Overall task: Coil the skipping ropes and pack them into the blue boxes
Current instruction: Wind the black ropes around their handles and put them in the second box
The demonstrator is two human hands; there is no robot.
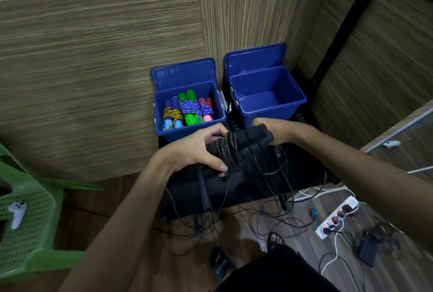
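Head view: left hand (199, 148) and right hand (276, 131) both grip black rope handles (246, 142), cord half-wound, long axis running left-right. Empty blue box (269, 94) just beyond right hand, probably nearer.

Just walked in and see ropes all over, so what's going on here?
A person is winding a dark rope around its black handles. The left hand grips the wound end, and the right hand holds the other end. The left blue box already holds three coiled ropes; the right box looks empty. More dark rope trails over the black table and onto the floor.
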